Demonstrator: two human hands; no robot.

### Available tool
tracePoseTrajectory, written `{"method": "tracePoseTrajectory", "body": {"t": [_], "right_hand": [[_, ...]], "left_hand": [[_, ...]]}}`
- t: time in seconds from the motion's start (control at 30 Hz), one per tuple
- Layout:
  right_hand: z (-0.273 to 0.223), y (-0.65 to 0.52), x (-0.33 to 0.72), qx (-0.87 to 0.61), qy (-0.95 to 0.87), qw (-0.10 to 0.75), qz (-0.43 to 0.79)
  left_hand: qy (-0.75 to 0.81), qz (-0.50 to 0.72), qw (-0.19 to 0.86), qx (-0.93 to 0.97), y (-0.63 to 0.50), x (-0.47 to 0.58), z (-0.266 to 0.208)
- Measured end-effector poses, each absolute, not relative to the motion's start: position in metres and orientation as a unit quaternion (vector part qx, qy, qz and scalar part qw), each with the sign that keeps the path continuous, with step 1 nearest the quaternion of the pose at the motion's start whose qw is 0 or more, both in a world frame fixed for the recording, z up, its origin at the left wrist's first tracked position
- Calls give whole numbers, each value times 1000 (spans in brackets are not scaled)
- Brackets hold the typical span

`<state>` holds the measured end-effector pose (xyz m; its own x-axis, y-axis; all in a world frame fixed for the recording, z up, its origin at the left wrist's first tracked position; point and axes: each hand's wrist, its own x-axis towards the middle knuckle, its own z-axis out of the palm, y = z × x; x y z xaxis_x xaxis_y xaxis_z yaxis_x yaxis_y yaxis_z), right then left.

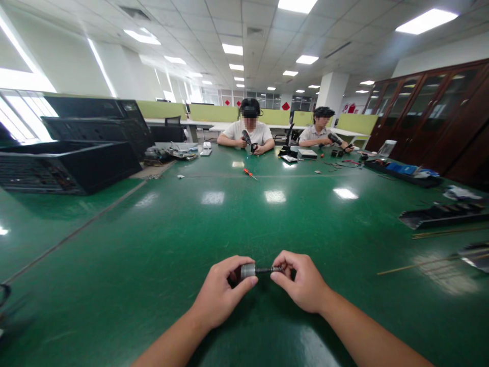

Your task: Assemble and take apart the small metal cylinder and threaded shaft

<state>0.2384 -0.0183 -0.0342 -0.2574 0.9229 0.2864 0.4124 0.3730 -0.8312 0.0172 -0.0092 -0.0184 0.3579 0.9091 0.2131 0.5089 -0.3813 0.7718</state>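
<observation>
One left hand (225, 288) and one right hand (305, 283), two in all, by the near edge of the worktop (171, 224); one shafted metal part (248, 270) between them; one orange screwdriver (248, 173) towards the far edge; two people (234, 131) beyond that edge, with two headsets (250, 110) and two dark hand tools (246, 137), one of each apiece; one open black case (105, 171) along the left edge, at least one more dark case (99, 133) behind it; one clear jar (387, 148) and one long dark tray (393, 173) near the far right corner; at least two thin rods (416, 265) at the right edge; scraps (168, 152) near the far left corner, too jumbled to count.
</observation>
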Motion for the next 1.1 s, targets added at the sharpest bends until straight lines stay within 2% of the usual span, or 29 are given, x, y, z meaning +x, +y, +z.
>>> {"method": "tracePoseTrajectory", "body": {"t": [1.1], "right_hand": [[-34, -15, 242, -464, -714, 422, 311]], "left_hand": [[461, 335, 311, 760, -9, 15, -18]]}}
